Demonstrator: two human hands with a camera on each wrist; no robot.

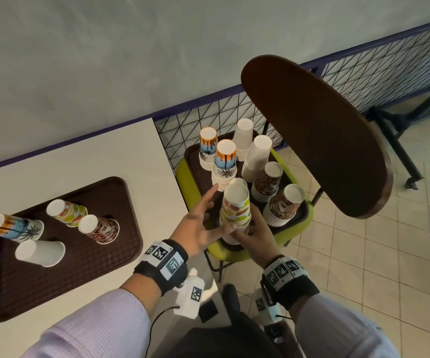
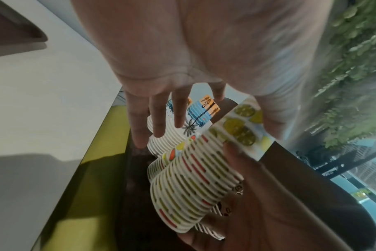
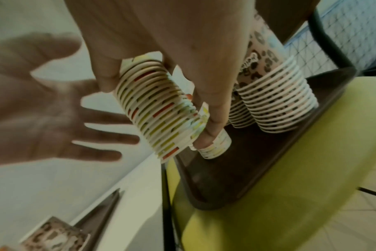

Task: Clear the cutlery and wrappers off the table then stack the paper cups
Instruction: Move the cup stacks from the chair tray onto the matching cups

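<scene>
Right hand (image 1: 254,235) fingers (image 3: 213,108) clasp fruit-print cup stack (image 1: 236,210); left hand (image 1: 198,226) fingers (image 2: 140,125) splayed beside it

Lime-green chair seat (image 1: 234,251) under the hands, its dark wooden backrest (image 1: 317,135) to their right, black wire-mesh fence (image 1: 379,63) beyond, tiled floor (image 1: 379,254) below.

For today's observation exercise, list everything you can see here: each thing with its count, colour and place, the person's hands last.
Table: one, white, left.
Trays: two, brown; one on table, one on chair.
Single cups: four, upturned on table tray; palm-print, fruit-print, leopard-print, white.
Cup stacks on chair tray: two palm-print, two white, two leopard-print.
Fruit-print stack: one, held.
Chair: green seat, brown back.
Left hand: open, beside stack.
Right hand: fingers grip fruit-print stack.
</scene>
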